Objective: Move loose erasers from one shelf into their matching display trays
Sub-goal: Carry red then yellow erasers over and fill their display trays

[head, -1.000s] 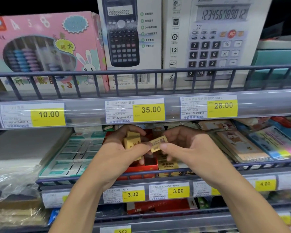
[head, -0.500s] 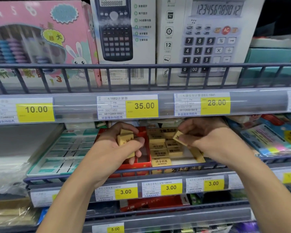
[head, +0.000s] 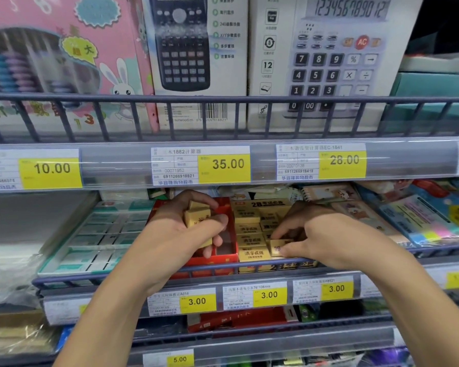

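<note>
Gripping a stack of yellow erasers (head: pixel 196 221), the left hand (head: pixel 180 234) hovers over the red tray (head: pixel 224 256), as before. Right of it, the right hand (head: pixel 318 239) has dropped from mid-air into the yellow tray (head: pixel 252 254), fingertips (head: pixel 284 251) pinching one eraser (head: pixel 277 247) at its front edge, behind the shelf's rail (head: pixel 249 267). Both wrists angle inward.

Two bare forearms, sleeveless, ringless hands (head: pixel 316 242)
</note>
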Demonstrator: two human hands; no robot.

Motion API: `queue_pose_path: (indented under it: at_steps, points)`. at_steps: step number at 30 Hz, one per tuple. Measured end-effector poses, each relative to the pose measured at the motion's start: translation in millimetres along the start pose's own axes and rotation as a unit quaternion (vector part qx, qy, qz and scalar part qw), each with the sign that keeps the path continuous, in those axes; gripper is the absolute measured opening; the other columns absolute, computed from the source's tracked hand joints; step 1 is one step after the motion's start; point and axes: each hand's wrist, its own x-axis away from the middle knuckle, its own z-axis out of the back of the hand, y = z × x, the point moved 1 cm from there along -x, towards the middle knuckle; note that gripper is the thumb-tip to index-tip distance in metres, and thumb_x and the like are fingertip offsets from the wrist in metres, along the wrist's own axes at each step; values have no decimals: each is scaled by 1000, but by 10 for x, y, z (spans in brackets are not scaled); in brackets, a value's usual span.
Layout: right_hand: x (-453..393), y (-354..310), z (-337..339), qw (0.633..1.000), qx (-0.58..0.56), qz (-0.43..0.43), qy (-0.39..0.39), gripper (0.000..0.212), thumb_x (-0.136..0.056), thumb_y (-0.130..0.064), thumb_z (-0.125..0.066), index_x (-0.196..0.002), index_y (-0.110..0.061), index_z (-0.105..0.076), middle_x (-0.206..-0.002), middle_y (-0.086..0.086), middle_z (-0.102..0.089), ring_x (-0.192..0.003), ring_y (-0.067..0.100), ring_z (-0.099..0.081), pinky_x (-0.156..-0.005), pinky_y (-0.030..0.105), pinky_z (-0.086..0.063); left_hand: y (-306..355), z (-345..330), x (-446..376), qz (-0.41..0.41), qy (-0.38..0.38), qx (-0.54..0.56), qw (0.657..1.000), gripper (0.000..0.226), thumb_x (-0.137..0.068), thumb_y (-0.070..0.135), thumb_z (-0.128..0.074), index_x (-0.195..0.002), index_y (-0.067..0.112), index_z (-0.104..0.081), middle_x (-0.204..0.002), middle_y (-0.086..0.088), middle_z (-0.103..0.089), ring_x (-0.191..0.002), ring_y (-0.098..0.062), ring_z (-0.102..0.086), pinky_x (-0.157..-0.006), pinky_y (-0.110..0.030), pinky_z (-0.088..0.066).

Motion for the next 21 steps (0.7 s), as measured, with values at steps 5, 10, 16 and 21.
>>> queue_pose_path:
  at_steps: [5,10,16,21]
  points:
    - [-11,-29,-5,1000,-1,11,3,24,-83,-54,-72,-105,-47,-68,-99,-26,-59,-91,-5,-58,-81,18,-51,-2,-3,-2,6,2,-4,1000,15,-91,13,-77,-98,24,-69,-71,-13,-71,-57,-23,-57,-59,-26,-51]
    - [-8,-50,-12,1000,-6,20,9,14,-86,-46,-71,-100,-47,-73,-100,-24,-57,-95,1,-60,-85,20,-50,4,-13,4,4,8,-24,1000,16,-91,17,-77,-97,28,-68,-67,-10,-68,-54,-20,-52,-57,-27,-48]
    - [9,-76,-42,999,8,22,37,23,-89,-48,-67,-112,-48,-69,-97,-27,-56,-89,-1,-57,-72,11,-42,52,-56,19,11,21,-22,999,25,-85,25,-81,-104,20,-65,-61,-1,-67,-45,-9,-53,-48,-19,-44]
    - [117,-436,-79,961,-192,130,152,36,-84,-55,-66,-119,-59,-57,-97,-29,-69,-86,-6,-65,-72,18,-53,98,-82,41,9,21,-27,999,45,-76,49,-86,-102,17,-67,-60,-3,-64,-47,-7,-55,-46,-17,-43]
